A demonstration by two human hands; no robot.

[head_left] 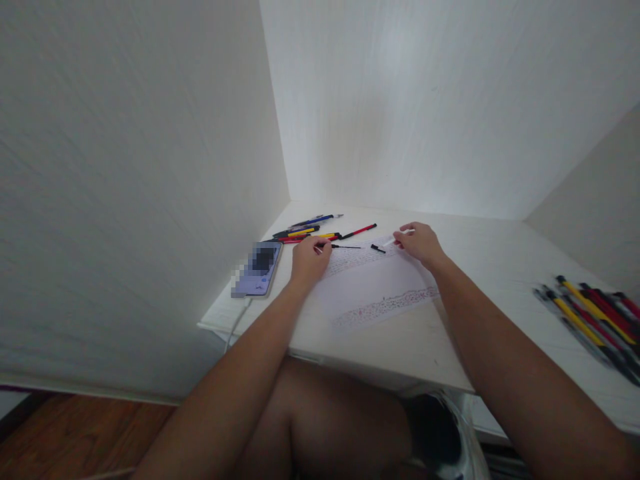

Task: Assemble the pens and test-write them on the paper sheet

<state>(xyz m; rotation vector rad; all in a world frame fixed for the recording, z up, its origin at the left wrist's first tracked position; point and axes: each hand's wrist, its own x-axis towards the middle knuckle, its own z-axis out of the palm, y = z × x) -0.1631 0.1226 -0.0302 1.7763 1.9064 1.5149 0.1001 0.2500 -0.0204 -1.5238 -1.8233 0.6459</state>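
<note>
My left hand (310, 259) rests on the white table (480, 267), its fingers pinched on the end of a thin black refill (346, 247). My right hand (420, 243) is closed on a clear pen barrel (395, 237) whose tip points left. A small black pen part (378, 249) lies between the two hands. Both hands sit at the far edge of a white sheet of paper (375, 287) with rows of red scribbles.
A heap of red, yellow, blue and black pens (320, 231) lies beyond my left hand. A phone (257, 269) with a cable lies at the table's left edge. More pens (595, 320) lie at the right. White walls enclose the table.
</note>
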